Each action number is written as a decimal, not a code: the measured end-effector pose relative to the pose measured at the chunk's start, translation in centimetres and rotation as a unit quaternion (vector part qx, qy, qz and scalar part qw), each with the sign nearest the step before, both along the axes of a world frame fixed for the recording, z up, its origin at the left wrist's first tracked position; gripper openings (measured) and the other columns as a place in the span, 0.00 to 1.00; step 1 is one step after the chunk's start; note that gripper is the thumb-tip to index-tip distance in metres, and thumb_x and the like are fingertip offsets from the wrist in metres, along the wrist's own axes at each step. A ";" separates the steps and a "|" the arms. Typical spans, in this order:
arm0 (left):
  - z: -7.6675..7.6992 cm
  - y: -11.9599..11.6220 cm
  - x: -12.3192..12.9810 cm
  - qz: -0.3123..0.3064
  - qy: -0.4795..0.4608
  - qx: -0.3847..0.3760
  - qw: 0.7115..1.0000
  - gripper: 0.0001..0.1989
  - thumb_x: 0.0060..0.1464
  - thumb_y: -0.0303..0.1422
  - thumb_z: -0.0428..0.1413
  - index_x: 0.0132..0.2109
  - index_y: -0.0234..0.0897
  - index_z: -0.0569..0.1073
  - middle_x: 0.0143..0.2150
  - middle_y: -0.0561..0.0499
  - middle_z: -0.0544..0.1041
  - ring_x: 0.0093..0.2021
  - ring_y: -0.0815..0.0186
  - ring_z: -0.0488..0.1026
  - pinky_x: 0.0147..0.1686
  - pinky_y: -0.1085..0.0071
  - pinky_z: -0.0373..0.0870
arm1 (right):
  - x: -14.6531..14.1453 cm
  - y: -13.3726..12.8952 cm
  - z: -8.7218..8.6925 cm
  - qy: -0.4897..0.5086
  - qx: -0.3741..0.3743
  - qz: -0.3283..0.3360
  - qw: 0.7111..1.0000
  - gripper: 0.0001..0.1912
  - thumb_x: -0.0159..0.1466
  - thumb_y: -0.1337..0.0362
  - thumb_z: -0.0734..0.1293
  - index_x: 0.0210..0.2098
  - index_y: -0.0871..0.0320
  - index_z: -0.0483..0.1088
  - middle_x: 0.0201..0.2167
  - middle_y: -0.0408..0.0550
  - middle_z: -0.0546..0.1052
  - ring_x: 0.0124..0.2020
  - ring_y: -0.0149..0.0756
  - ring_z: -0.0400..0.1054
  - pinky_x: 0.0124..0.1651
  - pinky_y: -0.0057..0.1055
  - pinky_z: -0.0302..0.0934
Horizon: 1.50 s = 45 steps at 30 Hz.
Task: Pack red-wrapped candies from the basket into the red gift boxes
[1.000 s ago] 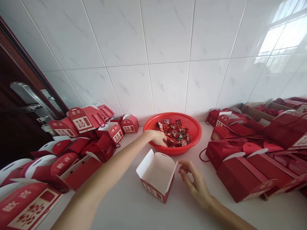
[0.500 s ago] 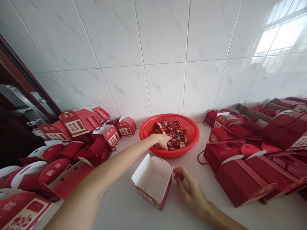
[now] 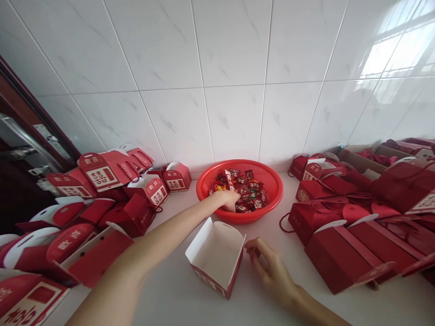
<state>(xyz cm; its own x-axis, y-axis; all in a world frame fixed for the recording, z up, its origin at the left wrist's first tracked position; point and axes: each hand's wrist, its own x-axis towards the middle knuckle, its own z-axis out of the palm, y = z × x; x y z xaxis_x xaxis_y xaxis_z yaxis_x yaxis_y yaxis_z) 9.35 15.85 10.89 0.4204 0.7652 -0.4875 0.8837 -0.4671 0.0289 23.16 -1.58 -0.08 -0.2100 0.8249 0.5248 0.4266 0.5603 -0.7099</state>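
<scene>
Come into view since the earlier frame: yellow-orange wrapper (image 3: 220,186), just beyond the left fingers. Left to right: red printed boxes (image 3: 102,174), well left of the left fingers (image 3: 232,204); left fingers, sunk among wrapped sweets (image 3: 250,191) in the red basket (image 3: 279,188), grip hidden, cannot tell; open box (image 3: 217,256), upright on the surface (image 3: 166,290), between both hands; right fingers (image 3: 254,245), loosely curled, thumb apart, at the box's right edge, contact unclear; more red boxes (image 3: 343,256), right of those fingers.
</scene>
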 end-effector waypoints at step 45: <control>-1.1 2.8 -0.8 0.137 -0.522 -0.053 0.840 0.10 0.43 0.27 0.66 0.34 0.33 0.75 0.36 0.48 0.81 0.37 0.62 0.78 0.42 0.66 0.74 | 0.8 -0.8 -0.9 0.007 -0.060 0.045 0.997 0.10 0.69 0.70 0.56 0.39 0.55 0.68 0.31 0.46 0.74 0.30 0.32 0.69 0.32 0.26 0.62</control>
